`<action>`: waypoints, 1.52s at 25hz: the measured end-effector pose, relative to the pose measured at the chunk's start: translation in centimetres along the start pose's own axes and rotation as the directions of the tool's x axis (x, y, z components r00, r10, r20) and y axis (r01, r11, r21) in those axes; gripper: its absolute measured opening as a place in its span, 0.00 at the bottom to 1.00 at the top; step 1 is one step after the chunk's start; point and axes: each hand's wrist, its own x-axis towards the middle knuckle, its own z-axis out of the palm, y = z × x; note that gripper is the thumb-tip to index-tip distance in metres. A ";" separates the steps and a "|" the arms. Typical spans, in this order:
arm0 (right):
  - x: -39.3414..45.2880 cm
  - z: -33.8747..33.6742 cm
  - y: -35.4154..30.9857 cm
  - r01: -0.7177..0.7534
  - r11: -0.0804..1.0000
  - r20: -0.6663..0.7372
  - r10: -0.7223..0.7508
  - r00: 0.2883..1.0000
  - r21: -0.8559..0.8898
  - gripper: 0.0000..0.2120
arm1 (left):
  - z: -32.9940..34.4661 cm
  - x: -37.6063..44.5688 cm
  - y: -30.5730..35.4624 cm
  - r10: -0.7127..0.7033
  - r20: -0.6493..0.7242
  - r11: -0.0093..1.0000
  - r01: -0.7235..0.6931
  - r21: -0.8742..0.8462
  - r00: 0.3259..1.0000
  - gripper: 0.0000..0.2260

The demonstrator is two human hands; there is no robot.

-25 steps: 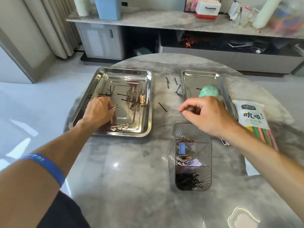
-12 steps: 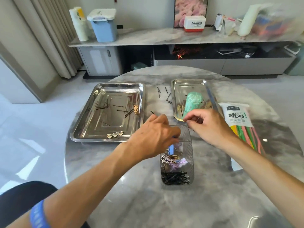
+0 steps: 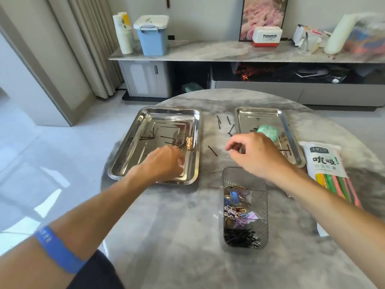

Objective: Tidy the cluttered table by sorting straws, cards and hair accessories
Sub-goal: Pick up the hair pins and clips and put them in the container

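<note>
Reaching into the large tray (image 3: 133, 147), your left hand (image 3: 164, 163) has fingers curled, grip unclear. Right hand (image 3: 256, 155) hovers pinched above the tabletop (image 3: 166, 226), between bobby pin (image 3: 212, 150) and small tray (image 3: 291, 142).

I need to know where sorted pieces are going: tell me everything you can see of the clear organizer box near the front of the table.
The clear organizer box is a smoky, ribbed, see-through plastic bin, rectangular with rounded corners, standing upright on the marble table in front of the right hand. Its near end holds a heap of black bobby pins; the middle holds mixed decorative hair clips. Neither hand touches it.
</note>
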 end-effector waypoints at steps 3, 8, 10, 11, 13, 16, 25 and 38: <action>5.8 3.3 -2.2 0.056 0.990 0.225 -0.026 0.974 -0.129 0.08 | 1.0 1.4 -4.9 -0.028 0.244 0.992 -0.003 0.129 0.969 0.07; 12.7 9.1 -3.0 0.078 0.890 0.395 0.119 0.911 -0.449 0.12 | 2.7 2.9 -7.1 0.036 0.200 0.999 -0.028 -0.045 0.979 0.07; 14.6 10.6 -3.0 0.094 0.863 0.392 0.127 0.911 -0.497 0.16 | 2.9 3.3 -7.4 0.066 0.178 0.996 -0.054 -0.071 0.982 0.05; 15.3 11.3 -3.0 0.129 0.837 0.428 0.133 0.894 -0.531 0.18 | 2.9 3.5 -7.5 0.078 0.169 0.994 -0.063 -0.087 0.982 0.04; 15.8 12.4 -2.6 0.195 0.792 0.490 0.146 0.859 -0.578 0.18 | 2.7 3.7 -7.3 0.077 0.133 0.992 -0.063 -0.108 0.988 0.03; 16.0 12.8 -2.2 0.255 0.770 0.487 0.082 0.869 -0.585 0.11 | 2.1 4.0 -7.1 0.023 0.042 0.991 -0.017 -0.134 0.999 0.05; 12.0 8.6 -3.7 0.115 0.947 0.136 -0.077 0.988 -0.301 0.06 | 0.3 2.9 -5.6 -0.023 -0.159 0.952 -0.027 -0.305 0.987 0.13; -10.9 -1.7 2.9 -0.016 0.994 0.056 0.010 0.998 0.104 0.04 | -2.0 -6.2 6.6 0.088 -0.180 0.379 -0.200 -0.903 0.980 0.07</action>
